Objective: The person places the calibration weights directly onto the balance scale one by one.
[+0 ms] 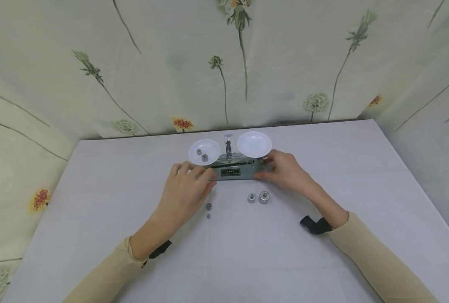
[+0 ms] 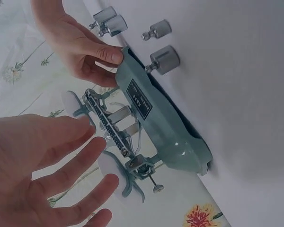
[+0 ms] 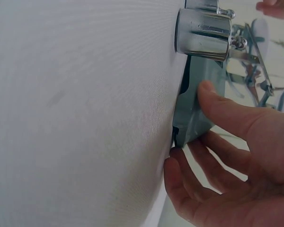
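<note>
A green two-pan balance scale (image 1: 247, 170) with a ruled beam stands near the table's back edge. My right hand (image 1: 285, 168) grips the right end of its base, thumb in front and fingers behind, as the right wrist view shows. By the left end is my left hand (image 1: 184, 189); the left wrist view has its fingers (image 2: 75, 172) loosely spread and apart from the base. On the left white pan (image 1: 211, 145) sit two small metal weights (image 1: 204, 158). The right white pan (image 1: 254, 145) holds nothing visible.
In front of the scale, two larger knobbed weights (image 1: 264, 197) stand on the right. Two smaller weights (image 1: 209, 206) are on the left. A white cloth covers the table (image 1: 247, 261), and a flower-printed curtain (image 1: 194, 84) hangs behind it.
</note>
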The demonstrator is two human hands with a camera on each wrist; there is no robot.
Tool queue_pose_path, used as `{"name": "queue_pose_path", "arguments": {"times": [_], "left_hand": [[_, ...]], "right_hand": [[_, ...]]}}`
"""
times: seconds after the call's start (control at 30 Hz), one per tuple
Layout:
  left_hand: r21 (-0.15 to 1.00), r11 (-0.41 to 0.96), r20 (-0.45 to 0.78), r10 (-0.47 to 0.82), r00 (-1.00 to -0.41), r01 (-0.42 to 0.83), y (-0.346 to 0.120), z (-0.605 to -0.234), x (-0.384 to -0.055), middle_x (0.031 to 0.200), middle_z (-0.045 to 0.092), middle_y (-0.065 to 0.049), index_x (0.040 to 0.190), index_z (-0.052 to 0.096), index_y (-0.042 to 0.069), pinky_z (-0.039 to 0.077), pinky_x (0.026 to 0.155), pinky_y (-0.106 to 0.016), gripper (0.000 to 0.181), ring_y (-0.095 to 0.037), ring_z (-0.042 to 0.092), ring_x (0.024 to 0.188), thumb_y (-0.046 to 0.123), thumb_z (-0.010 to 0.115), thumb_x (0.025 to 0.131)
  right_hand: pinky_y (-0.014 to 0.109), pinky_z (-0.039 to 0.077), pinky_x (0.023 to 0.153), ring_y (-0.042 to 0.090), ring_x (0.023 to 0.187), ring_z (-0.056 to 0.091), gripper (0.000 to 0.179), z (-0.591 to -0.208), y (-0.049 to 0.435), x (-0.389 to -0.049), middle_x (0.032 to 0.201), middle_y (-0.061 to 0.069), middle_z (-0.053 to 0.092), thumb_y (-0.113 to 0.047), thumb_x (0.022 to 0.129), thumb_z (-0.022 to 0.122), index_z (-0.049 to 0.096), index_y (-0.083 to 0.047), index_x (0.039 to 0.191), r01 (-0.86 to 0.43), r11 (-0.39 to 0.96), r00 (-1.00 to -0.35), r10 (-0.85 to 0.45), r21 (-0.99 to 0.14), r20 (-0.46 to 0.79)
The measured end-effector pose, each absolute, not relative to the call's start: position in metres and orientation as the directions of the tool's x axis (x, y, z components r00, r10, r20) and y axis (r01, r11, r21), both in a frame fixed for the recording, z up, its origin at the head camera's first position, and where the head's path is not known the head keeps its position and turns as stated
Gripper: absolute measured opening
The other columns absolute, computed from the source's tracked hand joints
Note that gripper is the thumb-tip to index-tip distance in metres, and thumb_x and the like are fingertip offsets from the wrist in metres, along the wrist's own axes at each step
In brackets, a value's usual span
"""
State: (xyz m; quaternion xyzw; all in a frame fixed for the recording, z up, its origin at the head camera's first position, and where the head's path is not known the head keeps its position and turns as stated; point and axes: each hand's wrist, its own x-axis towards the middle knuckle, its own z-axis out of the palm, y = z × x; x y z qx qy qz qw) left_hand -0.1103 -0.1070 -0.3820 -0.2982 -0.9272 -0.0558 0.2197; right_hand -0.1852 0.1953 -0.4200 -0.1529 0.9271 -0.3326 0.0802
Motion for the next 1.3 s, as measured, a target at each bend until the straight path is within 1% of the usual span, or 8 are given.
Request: {"name": "queue_pose_path", "arguments": {"times": [0.27, 0.37, 0.47, 0.6, 0.77, 0.9, 1.07, 1.3], "left_hand": [[0.003, 0.819, 0.343, 0.538, -0.77, 0.574, -0.103, -0.39, -0.107, 0.1, 0.082, 0.0, 0.112, 0.074, 0.021, 0.053, 0.087, -0.041, 0.014, -0.028, 0.07, 0.1, 0.027, 0.078, 0.101], [0.025, 0.815, 0.313, 0.543, -0.779, 0.579, -0.102, -0.391, -0.106, 0.101, 0.082, 0.0, 0.112, 0.074, 0.02, 0.051, 0.084, -0.039, 0.014, -0.028, 0.069, 0.099, 0.027, 0.079, 0.1], [0.044, 0.805, 0.294, 0.556, -0.778, 0.592, -0.102, -0.392, -0.105, 0.101, 0.082, 0.0, 0.109, 0.075, 0.019, 0.051, 0.081, -0.037, 0.013, -0.026, 0.068, 0.095, 0.026, 0.08, 0.099], [0.043, 0.789, 0.285, 0.578, -0.764, 0.613, -0.103, -0.394, -0.105, 0.1, 0.082, 0.001, 0.108, 0.075, 0.019, 0.053, 0.081, -0.036, 0.015, -0.024, 0.067, 0.09, 0.026, 0.083, 0.097], [0.046, 0.783, 0.289, 0.584, -0.759, 0.62, -0.105, -0.397, -0.104, 0.101, 0.082, 0.0, 0.108, 0.074, 0.019, 0.054, 0.082, -0.038, 0.018, -0.025, 0.067, 0.089, 0.024, 0.085, 0.095], [0.054, 0.783, 0.27, 0.586, -0.764, 0.62, -0.106, -0.398, -0.104, 0.1, 0.082, 0.001, 0.109, 0.073, 0.021, 0.053, 0.08, -0.038, 0.02, -0.024, 0.065, 0.086, 0.026, 0.086, 0.094], [0.062, 0.777, 0.192, 0.607, -0.771, 0.627, -0.107, -0.399, -0.102, 0.096, 0.081, 0.003, 0.11, 0.074, 0.023, 0.051, 0.076, -0.033, 0.022, -0.021, 0.064, 0.083, 0.029, 0.087, 0.093], [0.081, 0.767, 0.125, 0.626, -0.77, 0.637, -0.108, -0.402, -0.102, 0.089, 0.08, 0.004, 0.107, 0.076, 0.021, 0.041, 0.068, -0.026, 0.022, -0.017, 0.06, 0.073, 0.028, 0.089, 0.09]], "right_hand": [[0.058, 0.059, 0.103, 0.045, 0.129, 0.069, 0.06, -0.419, 0.195, -0.184, 0.139, 0.026, 0.07, -0.02, 0.091, 0.087, 0.063, 0.002, 0.141, -0.225, 0.733, -0.941, -0.334, -0.642, -0.051], [0.058, 0.06, 0.103, 0.045, 0.129, 0.069, 0.06, -0.419, 0.194, -0.184, 0.139, 0.026, 0.07, -0.02, 0.091, 0.087, 0.063, 0.003, 0.141, -0.226, 0.733, -0.941, -0.334, -0.641, -0.051], [0.056, 0.06, 0.102, 0.044, 0.129, 0.069, 0.06, -0.418, 0.194, -0.185, 0.139, 0.025, 0.07, -0.02, 0.091, 0.088, 0.063, 0.002, 0.141, -0.228, 0.733, -0.941, -0.335, -0.641, -0.048], [0.056, 0.06, 0.102, 0.043, 0.129, 0.069, 0.06, -0.417, 0.193, -0.184, 0.139, 0.025, 0.071, -0.02, 0.091, 0.088, 0.064, 0.002, 0.14, -0.229, 0.733, -0.941, -0.334, -0.641, -0.045], [0.056, 0.061, 0.101, 0.044, 0.129, 0.069, 0.059, -0.416, 0.193, -0.183, 0.139, 0.025, 0.07, -0.021, 0.091, 0.088, 0.064, 0.002, 0.14, -0.232, 0.73, -0.941, -0.336, -0.643, -0.041], [0.056, 0.06, 0.101, 0.044, 0.129, 0.069, 0.059, -0.416, 0.193, -0.183, 0.138, 0.025, 0.071, -0.022, 0.091, 0.088, 0.064, 0.002, 0.14, -0.237, 0.729, -0.94, -0.339, -0.642, -0.037], [0.056, 0.06, 0.102, 0.044, 0.13, 0.068, 0.06, -0.415, 0.192, -0.183, 0.14, 0.025, 0.07, -0.022, 0.092, 0.087, 0.063, 0.002, 0.141, -0.234, 0.73, -0.94, -0.339, -0.642, -0.043], [0.056, 0.06, 0.101, 0.045, 0.128, 0.069, 0.06, -0.417, 0.194, -0.184, 0.14, 0.027, 0.07, -0.02, 0.092, 0.087, 0.063, 0.003, 0.141, -0.226, 0.734, -0.941, -0.335, -0.641, -0.052]]}}
